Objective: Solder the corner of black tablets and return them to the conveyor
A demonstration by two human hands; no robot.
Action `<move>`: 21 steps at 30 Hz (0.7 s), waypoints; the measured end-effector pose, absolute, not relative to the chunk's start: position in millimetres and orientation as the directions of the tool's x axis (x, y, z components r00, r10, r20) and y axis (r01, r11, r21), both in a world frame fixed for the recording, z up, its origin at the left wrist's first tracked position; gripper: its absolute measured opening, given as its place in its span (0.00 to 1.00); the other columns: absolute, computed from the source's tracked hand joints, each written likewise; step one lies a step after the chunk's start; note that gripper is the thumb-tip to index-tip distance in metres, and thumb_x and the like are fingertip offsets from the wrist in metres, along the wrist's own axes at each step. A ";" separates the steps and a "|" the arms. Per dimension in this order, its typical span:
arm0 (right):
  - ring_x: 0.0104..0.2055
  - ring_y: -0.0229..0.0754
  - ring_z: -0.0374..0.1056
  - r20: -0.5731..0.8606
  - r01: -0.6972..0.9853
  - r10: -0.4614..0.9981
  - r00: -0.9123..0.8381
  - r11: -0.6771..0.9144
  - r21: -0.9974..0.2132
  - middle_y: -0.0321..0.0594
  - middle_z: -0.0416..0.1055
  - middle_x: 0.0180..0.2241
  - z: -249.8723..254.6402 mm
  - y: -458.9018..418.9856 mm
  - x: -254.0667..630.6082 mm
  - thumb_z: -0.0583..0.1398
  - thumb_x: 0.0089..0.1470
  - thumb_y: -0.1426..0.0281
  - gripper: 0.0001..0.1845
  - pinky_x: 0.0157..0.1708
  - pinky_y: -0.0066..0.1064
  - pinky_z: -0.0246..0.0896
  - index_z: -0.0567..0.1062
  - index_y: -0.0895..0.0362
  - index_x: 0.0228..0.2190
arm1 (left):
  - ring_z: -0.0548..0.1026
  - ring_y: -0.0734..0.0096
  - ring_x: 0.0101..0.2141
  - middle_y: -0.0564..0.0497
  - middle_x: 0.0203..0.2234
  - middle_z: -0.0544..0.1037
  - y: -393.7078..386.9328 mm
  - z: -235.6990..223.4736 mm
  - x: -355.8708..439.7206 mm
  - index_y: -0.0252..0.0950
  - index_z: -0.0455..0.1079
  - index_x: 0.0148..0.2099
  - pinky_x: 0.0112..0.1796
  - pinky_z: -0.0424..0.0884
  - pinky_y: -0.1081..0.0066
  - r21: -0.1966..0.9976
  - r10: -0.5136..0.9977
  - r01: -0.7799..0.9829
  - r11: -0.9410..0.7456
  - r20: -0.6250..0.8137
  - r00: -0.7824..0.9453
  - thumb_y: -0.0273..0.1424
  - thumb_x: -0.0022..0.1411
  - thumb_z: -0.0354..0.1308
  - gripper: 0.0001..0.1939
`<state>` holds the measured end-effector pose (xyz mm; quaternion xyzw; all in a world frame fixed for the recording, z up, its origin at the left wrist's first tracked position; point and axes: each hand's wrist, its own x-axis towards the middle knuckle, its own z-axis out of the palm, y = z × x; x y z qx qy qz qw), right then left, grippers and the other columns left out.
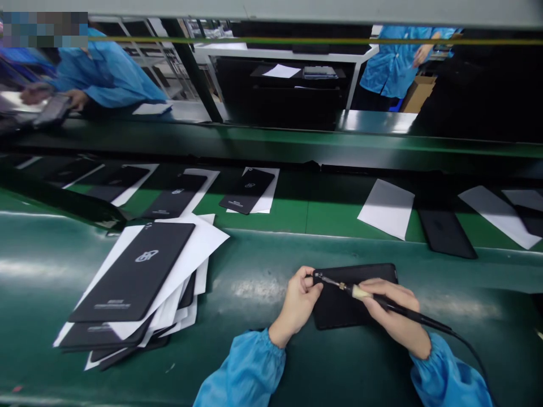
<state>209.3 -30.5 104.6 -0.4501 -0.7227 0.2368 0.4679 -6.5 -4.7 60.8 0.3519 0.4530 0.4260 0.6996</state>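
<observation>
A black tablet (356, 294) lies flat on the green bench in front of me. My left hand (297, 305) is curled, its fingers pinched at the tablet's upper left corner. My right hand (394, 319) grips a pen-like corded tool (382, 299) with a thin metal tip. The tip points left and rests at that same corner, right by my left fingertips. The tool's black cable (466, 345) runs off to the lower right.
A stack of black tablets with white sheets between them (139, 277) sits at the left. More tablets on paper (248, 189) and loose sheets (386, 208) lie on the green conveyor behind. People in blue coats (106, 68) work across the line.
</observation>
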 end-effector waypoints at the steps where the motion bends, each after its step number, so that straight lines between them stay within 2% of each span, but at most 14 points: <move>1: 0.38 0.42 0.76 0.488 0.462 0.866 -0.108 0.478 -0.747 0.38 0.78 0.36 103.8 -34.0 208.7 0.64 0.60 0.73 0.04 0.38 0.28 0.71 0.79 0.54 0.37 | 0.76 0.75 0.24 0.54 0.25 0.80 -4.9 61.2 -6.3 0.37 0.62 0.40 0.28 0.69 0.76 0.874 0.914 -0.286 0.393 -0.338 0.224 0.32 0.55 0.65 0.15; 4: 0.36 0.42 0.77 0.541 0.522 0.840 -0.027 0.474 -0.709 0.39 0.78 0.35 101.3 -42.3 203.9 0.64 0.59 0.73 0.03 0.37 0.27 0.72 0.78 0.55 0.37 | 0.77 0.74 0.25 0.53 0.26 0.81 -5.2 62.4 -5.6 0.37 0.62 0.40 0.29 0.70 0.76 0.861 0.911 -0.309 0.403 -0.349 0.219 0.32 0.54 0.66 0.16; 11: 0.37 0.43 0.77 0.555 0.459 0.825 -0.108 0.537 -0.708 0.39 0.78 0.35 95.2 -45.9 192.1 0.61 0.60 0.78 0.09 0.40 0.32 0.73 0.78 0.55 0.40 | 0.78 0.73 0.25 0.53 0.26 0.82 -4.3 62.1 -5.4 0.37 0.62 0.40 0.29 0.71 0.76 0.861 0.912 -0.309 0.404 -0.351 0.213 0.31 0.54 0.66 0.16; 21: 0.38 0.43 0.76 0.560 0.455 0.818 -0.133 0.552 -0.698 0.40 0.78 0.36 89.6 -48.3 188.9 0.61 0.60 0.79 0.10 0.39 0.32 0.73 0.77 0.55 0.40 | 0.79 0.72 0.26 0.52 0.27 0.82 -4.1 64.9 -5.5 0.37 0.63 0.40 0.29 0.71 0.75 0.856 0.910 -0.316 0.408 -0.354 0.214 0.33 0.53 0.67 0.17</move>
